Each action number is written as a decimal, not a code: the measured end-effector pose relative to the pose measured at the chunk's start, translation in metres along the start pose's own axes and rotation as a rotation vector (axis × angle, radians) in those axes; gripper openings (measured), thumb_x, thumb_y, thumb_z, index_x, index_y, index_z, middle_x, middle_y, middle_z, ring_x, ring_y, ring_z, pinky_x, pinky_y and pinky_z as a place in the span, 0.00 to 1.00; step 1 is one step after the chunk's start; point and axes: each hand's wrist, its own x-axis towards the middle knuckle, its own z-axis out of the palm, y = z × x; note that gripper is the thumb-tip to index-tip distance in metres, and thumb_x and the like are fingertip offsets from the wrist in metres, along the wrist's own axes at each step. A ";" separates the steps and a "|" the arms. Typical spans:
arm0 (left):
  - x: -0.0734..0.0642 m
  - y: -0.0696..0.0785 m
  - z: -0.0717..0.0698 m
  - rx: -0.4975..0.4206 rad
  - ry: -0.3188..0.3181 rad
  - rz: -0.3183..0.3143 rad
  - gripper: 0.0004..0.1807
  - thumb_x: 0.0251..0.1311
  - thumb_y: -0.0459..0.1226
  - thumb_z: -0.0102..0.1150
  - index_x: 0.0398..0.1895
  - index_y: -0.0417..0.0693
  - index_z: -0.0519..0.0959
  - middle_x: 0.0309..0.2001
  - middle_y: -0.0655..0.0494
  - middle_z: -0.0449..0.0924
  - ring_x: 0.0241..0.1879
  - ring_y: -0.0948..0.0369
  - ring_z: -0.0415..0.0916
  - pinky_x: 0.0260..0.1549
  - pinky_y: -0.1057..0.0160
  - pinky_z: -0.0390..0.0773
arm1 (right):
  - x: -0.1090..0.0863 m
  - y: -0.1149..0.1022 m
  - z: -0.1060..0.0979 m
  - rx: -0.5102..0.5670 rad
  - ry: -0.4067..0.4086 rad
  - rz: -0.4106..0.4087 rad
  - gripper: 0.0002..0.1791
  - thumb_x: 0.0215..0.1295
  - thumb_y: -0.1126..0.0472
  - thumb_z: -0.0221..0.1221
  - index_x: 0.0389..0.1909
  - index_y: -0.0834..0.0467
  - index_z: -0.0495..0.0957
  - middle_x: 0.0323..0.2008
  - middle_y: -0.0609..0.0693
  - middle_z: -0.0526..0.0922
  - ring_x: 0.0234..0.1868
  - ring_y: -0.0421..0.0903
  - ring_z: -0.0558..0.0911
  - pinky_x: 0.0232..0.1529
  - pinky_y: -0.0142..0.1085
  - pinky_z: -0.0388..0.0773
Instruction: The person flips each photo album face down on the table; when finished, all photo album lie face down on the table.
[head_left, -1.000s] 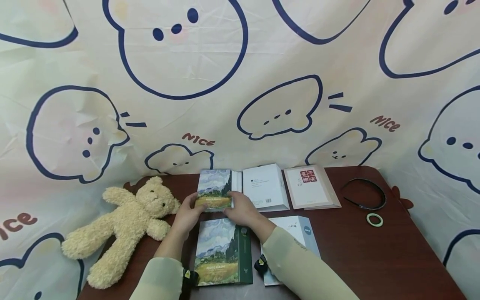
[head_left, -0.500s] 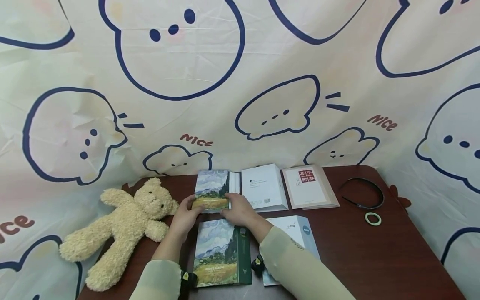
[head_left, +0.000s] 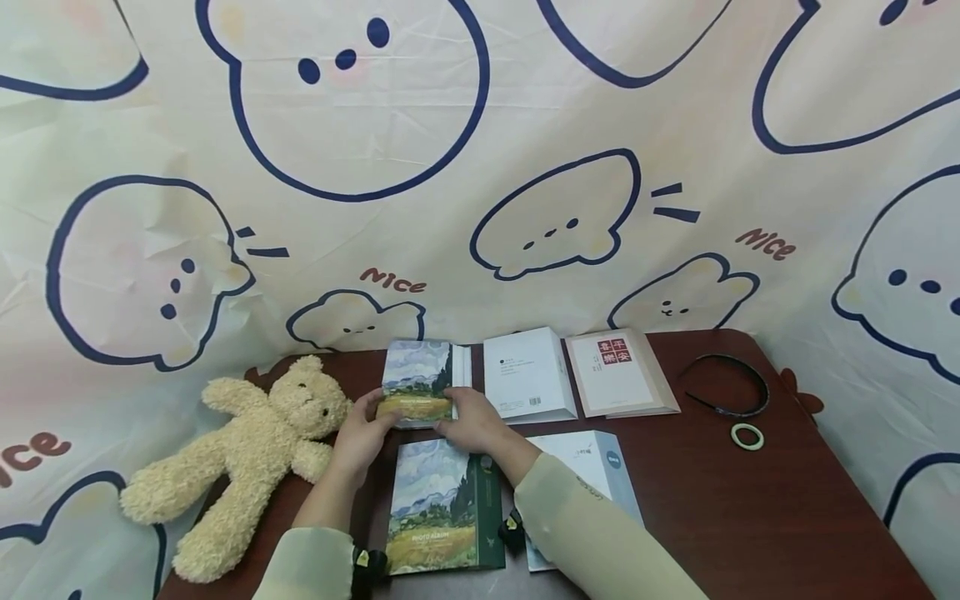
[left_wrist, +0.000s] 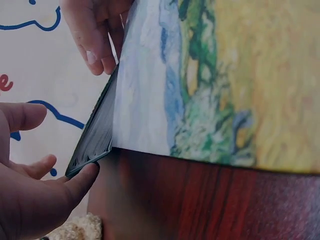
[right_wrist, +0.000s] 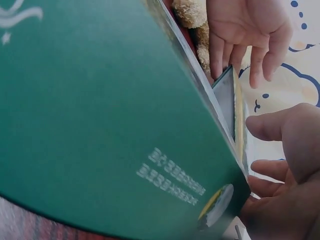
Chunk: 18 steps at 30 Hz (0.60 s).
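Observation:
At the back left of the table, a photo album (head_left: 422,371) with a painted landscape cover leans up, a pale strip along its right side. My left hand (head_left: 362,429) grips its lower left side. The right hand (head_left: 476,418) holds its lower right side, fingers over the cover. In the left wrist view the album's dark-edged side (left_wrist: 95,132) shows between both hands. Just in front stands a larger matching album (head_left: 433,504) with a green spine (right_wrist: 95,110), which hides part of the held one in the right wrist view.
Right of the held album stand a white book (head_left: 528,371) and a cream book (head_left: 622,371) with red characters. A pale blue book (head_left: 581,467) sits partly under the right sleeve. A teddy bear (head_left: 262,458) lies left; a headband (head_left: 723,408) and green ring (head_left: 747,437) lie right.
Both hands have shifted the held album slightly left, widening the gap between it and the white book. The other books and the bear stay in place.

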 end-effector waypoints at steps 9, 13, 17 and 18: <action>-0.011 0.013 -0.006 0.000 0.020 0.040 0.38 0.76 0.42 0.56 0.82 0.46 0.53 0.82 0.42 0.47 0.81 0.43 0.42 0.74 0.37 0.55 | -0.005 -0.006 0.000 0.035 -0.003 0.017 0.37 0.72 0.50 0.62 0.77 0.58 0.65 0.74 0.58 0.68 0.72 0.56 0.70 0.70 0.52 0.70; -0.013 0.014 -0.008 0.023 0.029 0.049 0.37 0.76 0.43 0.56 0.82 0.48 0.54 0.83 0.43 0.47 0.81 0.43 0.43 0.74 0.37 0.54 | -0.005 -0.006 0.001 0.041 -0.002 0.021 0.37 0.72 0.49 0.63 0.77 0.58 0.65 0.74 0.57 0.68 0.72 0.56 0.70 0.69 0.52 0.70; -0.016 0.015 -0.009 0.049 0.044 0.051 0.38 0.76 0.43 0.57 0.83 0.50 0.54 0.83 0.43 0.47 0.81 0.42 0.45 0.73 0.36 0.57 | -0.003 -0.005 0.002 0.054 -0.001 0.012 0.37 0.71 0.49 0.63 0.77 0.58 0.66 0.72 0.57 0.69 0.72 0.56 0.71 0.69 0.51 0.70; -0.017 0.016 -0.010 0.054 0.048 0.056 0.38 0.76 0.43 0.57 0.83 0.49 0.54 0.82 0.43 0.48 0.80 0.42 0.46 0.72 0.36 0.58 | -0.003 -0.005 0.002 0.059 -0.002 0.010 0.37 0.71 0.49 0.63 0.77 0.57 0.66 0.72 0.57 0.70 0.71 0.56 0.71 0.69 0.51 0.70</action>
